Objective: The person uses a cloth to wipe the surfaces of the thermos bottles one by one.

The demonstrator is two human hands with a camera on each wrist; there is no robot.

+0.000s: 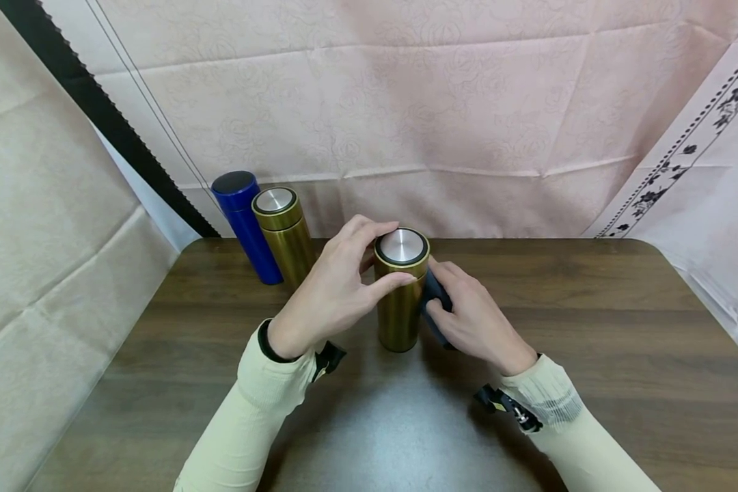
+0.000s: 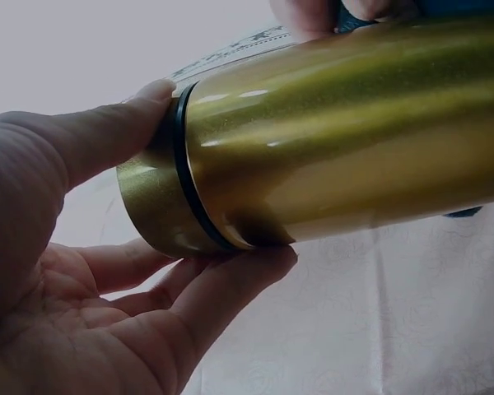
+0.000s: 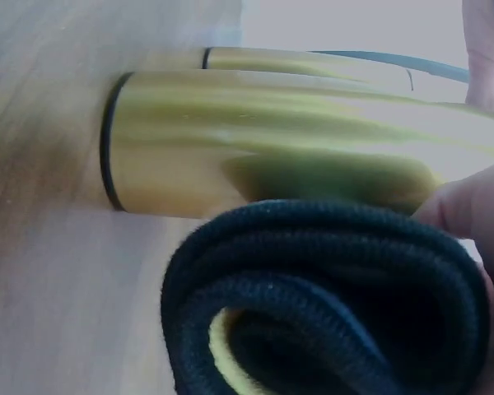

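A gold thermos flask (image 1: 398,318) with a silver-topped lid stands upright on the table. My left hand (image 1: 335,283) grips it around the lid, thumb on the near side and fingers on the far side. In the left wrist view, a dark ring runs between the lid (image 2: 152,197) and the body, and the fingertips reach both parts. My right hand (image 1: 475,313) holds a folded dark blue cloth (image 1: 436,301) against the flask's right side. Up close in the right wrist view, the cloth (image 3: 329,222) shows rolled layers with a bit of yellow inside.
Left of the hands, a second gold flask (image 1: 289,249) and a taller blue flask (image 1: 249,232) with a dark top stand side by side. The brown wooden table (image 1: 590,307) ends at a pale patterned cloth backdrop (image 1: 467,123).
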